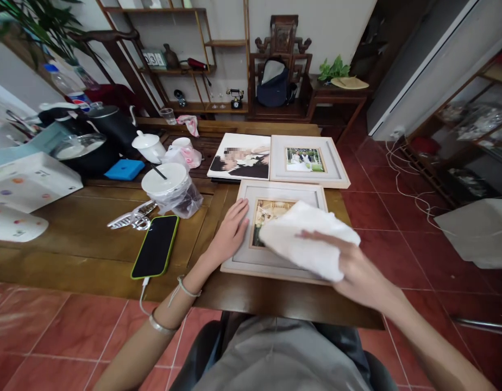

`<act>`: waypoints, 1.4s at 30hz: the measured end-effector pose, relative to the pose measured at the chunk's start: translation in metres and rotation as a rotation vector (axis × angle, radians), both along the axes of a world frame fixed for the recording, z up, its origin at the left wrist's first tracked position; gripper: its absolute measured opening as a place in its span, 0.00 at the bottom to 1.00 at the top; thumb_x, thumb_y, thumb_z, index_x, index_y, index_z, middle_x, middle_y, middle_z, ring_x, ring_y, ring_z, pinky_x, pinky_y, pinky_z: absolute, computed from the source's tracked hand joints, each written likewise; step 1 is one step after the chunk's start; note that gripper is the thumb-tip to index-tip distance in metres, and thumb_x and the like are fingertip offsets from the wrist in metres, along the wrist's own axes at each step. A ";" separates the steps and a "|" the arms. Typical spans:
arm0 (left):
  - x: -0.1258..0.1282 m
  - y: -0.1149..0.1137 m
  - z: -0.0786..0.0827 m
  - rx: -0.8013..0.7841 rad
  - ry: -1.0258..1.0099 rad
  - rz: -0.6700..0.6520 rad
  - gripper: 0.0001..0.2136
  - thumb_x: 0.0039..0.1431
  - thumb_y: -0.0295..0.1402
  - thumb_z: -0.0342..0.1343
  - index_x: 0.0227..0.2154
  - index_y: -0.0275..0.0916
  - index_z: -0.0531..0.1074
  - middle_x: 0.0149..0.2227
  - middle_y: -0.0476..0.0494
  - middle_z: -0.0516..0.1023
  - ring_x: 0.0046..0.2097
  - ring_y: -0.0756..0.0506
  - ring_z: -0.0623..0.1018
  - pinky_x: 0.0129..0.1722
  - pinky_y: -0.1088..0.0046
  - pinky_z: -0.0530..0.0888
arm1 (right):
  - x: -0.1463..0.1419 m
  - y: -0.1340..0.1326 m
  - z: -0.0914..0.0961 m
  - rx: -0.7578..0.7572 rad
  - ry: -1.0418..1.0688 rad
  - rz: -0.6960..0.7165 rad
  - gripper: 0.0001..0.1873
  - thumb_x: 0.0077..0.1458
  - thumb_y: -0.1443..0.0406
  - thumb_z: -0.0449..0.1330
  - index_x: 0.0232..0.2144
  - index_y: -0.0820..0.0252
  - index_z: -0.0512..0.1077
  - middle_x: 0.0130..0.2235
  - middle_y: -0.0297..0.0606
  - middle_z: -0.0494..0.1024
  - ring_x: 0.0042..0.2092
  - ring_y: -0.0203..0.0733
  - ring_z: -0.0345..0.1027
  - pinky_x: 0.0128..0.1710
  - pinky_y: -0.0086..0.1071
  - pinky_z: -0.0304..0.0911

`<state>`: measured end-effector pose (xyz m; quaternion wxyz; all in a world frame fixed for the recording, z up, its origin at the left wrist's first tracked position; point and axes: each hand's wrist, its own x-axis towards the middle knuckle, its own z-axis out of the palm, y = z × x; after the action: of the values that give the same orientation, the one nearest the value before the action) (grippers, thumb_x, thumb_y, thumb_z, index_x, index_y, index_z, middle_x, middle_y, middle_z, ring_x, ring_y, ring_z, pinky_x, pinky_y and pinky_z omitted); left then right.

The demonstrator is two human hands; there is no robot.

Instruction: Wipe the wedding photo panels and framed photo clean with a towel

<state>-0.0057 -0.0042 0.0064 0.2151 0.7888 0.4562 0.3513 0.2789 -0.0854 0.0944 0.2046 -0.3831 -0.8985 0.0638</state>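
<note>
A light picture frame [251, 260] with a small photo in its middle lies flat on the wooden table, close to me. Stretched out along its left side, my left hand [231, 231] rests flat on the frame. My right hand [351, 266] grips a white cloth [310, 236], which covers part of the photo and the frame's right side. Behind this frame lie a second light frame [336, 163] with a wedding photo and a photo panel [240, 157] showing a couple.
To the left are a phone [156, 247] with a charging cable, silver scissors [132, 216], a lidded white cup [165, 182], a blue box [124, 169], a black kettle [112, 125] and a tissue box [35, 182]. The table edge [349, 320] runs close to my lap.
</note>
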 end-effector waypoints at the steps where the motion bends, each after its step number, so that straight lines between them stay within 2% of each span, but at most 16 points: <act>1: 0.000 0.000 0.000 0.002 0.002 -0.001 0.21 0.68 0.37 0.42 0.60 0.38 0.61 0.63 0.36 0.62 0.66 0.41 0.58 0.65 0.51 0.56 | 0.005 0.014 -0.001 0.060 -0.005 -0.030 0.29 0.44 0.77 0.51 0.50 0.65 0.73 0.55 0.45 0.73 0.57 0.52 0.65 0.57 0.48 0.64; 2: 0.000 0.000 0.000 0.005 0.004 -0.001 0.21 0.68 0.37 0.42 0.60 0.38 0.61 0.63 0.36 0.62 0.66 0.41 0.58 0.65 0.51 0.56 | 0.008 0.030 -0.003 0.122 -0.001 -0.092 0.27 0.46 0.76 0.52 0.48 0.66 0.74 0.55 0.47 0.72 0.57 0.54 0.65 0.58 0.50 0.63; 4: 0.000 0.000 0.000 0.012 0.005 -0.003 0.21 0.68 0.37 0.41 0.60 0.38 0.62 0.63 0.36 0.62 0.66 0.41 0.58 0.65 0.52 0.56 | 0.010 0.061 -0.009 0.193 -0.041 -0.194 0.21 0.44 0.77 0.52 0.38 0.65 0.78 0.59 0.47 0.68 0.60 0.58 0.60 0.60 0.53 0.59; 7: -0.001 0.001 0.000 0.011 0.007 -0.011 0.21 0.68 0.36 0.41 0.60 0.36 0.62 0.63 0.35 0.62 0.67 0.42 0.57 0.65 0.52 0.56 | 0.002 0.099 -0.019 0.200 -0.170 -0.259 0.13 0.39 0.79 0.54 0.23 0.67 0.77 0.62 0.49 0.62 0.64 0.64 0.49 0.62 0.55 0.53; 11: -0.001 0.001 0.000 -0.001 0.005 -0.005 0.21 0.68 0.36 0.41 0.59 0.34 0.62 0.63 0.33 0.62 0.66 0.41 0.57 0.65 0.53 0.55 | -0.014 0.113 -0.035 0.141 -0.305 -0.250 0.11 0.37 0.79 0.57 0.23 0.68 0.77 0.63 0.51 0.61 0.65 0.68 0.45 0.62 0.63 0.46; 14: 0.000 0.000 0.000 -0.003 -0.003 -0.005 0.20 0.68 0.36 0.41 0.60 0.36 0.62 0.63 0.34 0.62 0.67 0.41 0.57 0.65 0.52 0.55 | -0.021 0.090 -0.041 0.104 -0.327 -0.173 0.13 0.36 0.80 0.55 0.23 0.65 0.77 0.62 0.47 0.63 0.65 0.66 0.45 0.62 0.63 0.45; 17: 0.001 0.000 0.000 0.000 0.002 0.001 0.20 0.68 0.37 0.42 0.60 0.37 0.62 0.64 0.34 0.61 0.67 0.41 0.57 0.65 0.52 0.55 | -0.028 0.049 -0.037 0.036 -0.316 -0.065 0.14 0.37 0.79 0.54 0.22 0.61 0.76 0.62 0.43 0.63 0.65 0.63 0.46 0.63 0.62 0.45; 20: 0.001 -0.001 0.000 -0.001 0.009 0.011 0.20 0.68 0.37 0.41 0.59 0.38 0.62 0.64 0.35 0.61 0.67 0.42 0.57 0.66 0.52 0.54 | -0.039 0.005 -0.030 -0.014 -0.299 0.055 0.13 0.36 0.78 0.55 0.19 0.58 0.76 0.62 0.41 0.63 0.65 0.62 0.47 0.64 0.58 0.47; 22: 0.001 -0.001 0.000 -0.010 0.014 0.008 0.20 0.68 0.36 0.40 0.60 0.37 0.62 0.64 0.35 0.61 0.67 0.42 0.56 0.66 0.53 0.54 | -0.047 -0.016 -0.029 -0.005 -0.250 0.134 0.11 0.36 0.77 0.56 0.17 0.59 0.75 0.62 0.45 0.63 0.64 0.64 0.49 0.63 0.58 0.50; 26: 0.001 -0.001 0.001 -0.024 0.031 0.008 0.22 0.69 0.36 0.38 0.61 0.32 0.59 0.64 0.32 0.60 0.67 0.42 0.55 0.66 0.54 0.53 | -0.054 -0.025 -0.035 0.094 -0.146 0.189 0.11 0.38 0.75 0.55 0.14 0.59 0.74 0.61 0.46 0.66 0.62 0.64 0.54 0.60 0.58 0.56; 28: 0.001 -0.001 0.001 -0.024 0.030 0.003 0.22 0.69 0.35 0.38 0.61 0.31 0.59 0.64 0.32 0.59 0.67 0.42 0.55 0.66 0.54 0.53 | -0.050 -0.014 -0.036 0.143 -0.113 0.145 0.12 0.39 0.76 0.54 0.15 0.59 0.74 0.59 0.45 0.67 0.62 0.60 0.55 0.60 0.54 0.59; 30: 0.001 -0.001 0.001 -0.016 0.022 -0.001 0.21 0.68 0.35 0.39 0.61 0.33 0.59 0.64 0.33 0.59 0.67 0.42 0.55 0.66 0.54 0.53 | -0.043 0.006 -0.033 0.172 -0.102 0.057 0.13 0.40 0.78 0.54 0.16 0.62 0.74 0.60 0.47 0.66 0.64 0.59 0.51 0.60 0.54 0.58; 33: 0.001 -0.001 -0.001 0.007 0.010 0.001 0.21 0.68 0.34 0.39 0.61 0.35 0.59 0.64 0.34 0.60 0.67 0.42 0.56 0.66 0.53 0.54 | -0.032 0.045 -0.022 0.207 -0.140 -0.125 0.14 0.41 0.80 0.54 0.14 0.64 0.72 0.66 0.47 0.55 0.67 0.63 0.38 0.62 0.57 0.51; 36: 0.001 -0.001 -0.003 0.028 -0.003 0.000 0.20 0.68 0.33 0.40 0.61 0.36 0.60 0.64 0.34 0.61 0.66 0.42 0.57 0.65 0.52 0.55 | -0.029 0.085 -0.015 0.243 -0.227 -0.277 0.11 0.42 0.80 0.56 0.17 0.66 0.74 0.67 0.48 0.49 0.67 0.67 0.33 0.64 0.60 0.44; 39: 0.001 -0.001 -0.004 0.034 -0.015 0.002 0.20 0.67 0.32 0.40 0.60 0.36 0.60 0.63 0.34 0.61 0.66 0.42 0.57 0.65 0.52 0.55 | -0.036 0.111 -0.019 0.169 -0.353 -0.290 0.09 0.43 0.79 0.58 0.25 0.68 0.77 0.66 0.52 0.52 0.66 0.71 0.37 0.62 0.66 0.41; 42: 0.001 -0.002 -0.004 0.031 -0.025 0.011 0.21 0.67 0.30 0.40 0.60 0.35 0.60 0.63 0.33 0.61 0.66 0.42 0.58 0.65 0.53 0.55 | -0.050 0.110 -0.029 0.098 -0.419 -0.229 0.10 0.42 0.78 0.58 0.28 0.68 0.78 0.64 0.56 0.58 0.65 0.73 0.42 0.59 0.70 0.42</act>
<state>-0.0042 -0.0057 0.0022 0.2066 0.7849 0.4525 0.3693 0.2289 0.0243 0.0649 0.0380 -0.4771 -0.8739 -0.0844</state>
